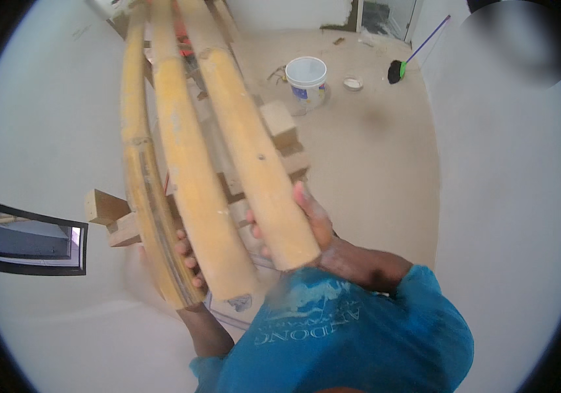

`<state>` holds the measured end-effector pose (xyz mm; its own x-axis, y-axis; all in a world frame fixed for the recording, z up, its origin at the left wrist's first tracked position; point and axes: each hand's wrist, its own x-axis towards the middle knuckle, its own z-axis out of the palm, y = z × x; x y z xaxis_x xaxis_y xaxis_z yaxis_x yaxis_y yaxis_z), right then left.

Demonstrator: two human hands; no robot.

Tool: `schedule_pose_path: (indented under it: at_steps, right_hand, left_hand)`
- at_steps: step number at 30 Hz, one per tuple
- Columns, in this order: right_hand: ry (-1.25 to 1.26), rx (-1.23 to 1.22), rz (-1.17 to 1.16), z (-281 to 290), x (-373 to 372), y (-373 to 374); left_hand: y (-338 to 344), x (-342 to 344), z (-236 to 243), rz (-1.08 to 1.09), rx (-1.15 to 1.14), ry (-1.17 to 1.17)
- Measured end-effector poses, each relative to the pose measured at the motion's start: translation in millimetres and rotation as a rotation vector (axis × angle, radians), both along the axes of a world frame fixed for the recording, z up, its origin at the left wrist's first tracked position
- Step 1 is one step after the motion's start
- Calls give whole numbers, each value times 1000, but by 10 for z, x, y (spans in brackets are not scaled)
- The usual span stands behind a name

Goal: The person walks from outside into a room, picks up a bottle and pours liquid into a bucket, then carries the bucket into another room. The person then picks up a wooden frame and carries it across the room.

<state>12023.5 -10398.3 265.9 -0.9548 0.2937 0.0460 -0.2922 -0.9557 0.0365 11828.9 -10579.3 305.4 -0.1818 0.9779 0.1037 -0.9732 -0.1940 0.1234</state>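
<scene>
Three yellow bamboo poles run away from me side by side, their near ends close to my chest. My left hand (187, 257) is wrapped round the left bamboo pole (144, 177), a darker, streaked one, with its fingers showing on the pole's right side. Around the near end of the right bamboo pole (257, 154) my right hand (317, 216) is closed, thumb on the right and fingertips on the left. The middle bamboo pole (195, 177) lies between my hands, and neither visibly grips it. The poles' far ends pass out of view at the top.
Beneath the poles is a timber frame with wooden blocks, one at the left (103, 206) and one at the right (280, 123). A white bucket (306, 73), a round container (353, 84) and a broom (396, 71) are on the floor. White walls flank me; a dark-framed window (85, 249) is at left.
</scene>
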Motion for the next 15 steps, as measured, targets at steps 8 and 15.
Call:
schedule_pose_path:
  at_steps: [8,15]
  right_hand:
    - [32,121,-64,-93,-142,-197]
    - [-190,131,-87,-257,-95,-318]
  left_hand:
    - [-112,-57,-20,58,-72,137]
    - [-195,-263,-204,-86,-62,163]
